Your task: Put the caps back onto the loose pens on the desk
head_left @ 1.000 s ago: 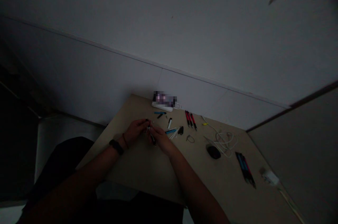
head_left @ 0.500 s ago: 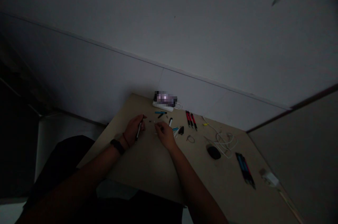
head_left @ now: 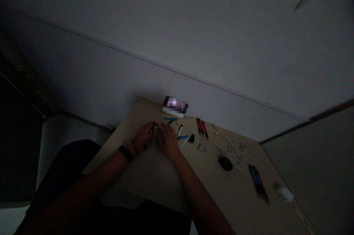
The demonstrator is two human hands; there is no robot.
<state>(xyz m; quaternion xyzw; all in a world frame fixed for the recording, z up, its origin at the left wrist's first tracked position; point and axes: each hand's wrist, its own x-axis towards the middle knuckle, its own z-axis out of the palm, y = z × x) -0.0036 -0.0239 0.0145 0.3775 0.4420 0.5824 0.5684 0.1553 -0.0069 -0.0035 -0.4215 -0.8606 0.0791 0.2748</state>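
A dark pen with a pale middle (head_left: 149, 137) is in my left hand (head_left: 142, 134), its fingers closed around it and the pen slanting along the thumb side. Just to the right, my right hand (head_left: 167, 141) is back-up over the table, close to the left hand. Its fingers are bent and drawn together; the dim light hides whatever may be between them. Beyond the hands lie a blue pen part (head_left: 170, 118) and a small black part. Right of my right hand are a white tube with a black end (head_left: 180, 130), another blue part (head_left: 183, 137) and thin white sticks (head_left: 184, 142).
A phone (head_left: 177, 104) with a blurred screen leans by the wall on a white block. Several red-and-black pens (head_left: 202, 128), a small cable loop (head_left: 201, 148), a black mouse (head_left: 225, 162), tangled white cable (head_left: 235, 150), blue and red pens (head_left: 258, 183) and a white plug (head_left: 284, 193) lie rightward.
My right hand has moved left toward the pen in my left hand and turned more palm-down. The left hand keeps the pen. The view has shifted slightly.
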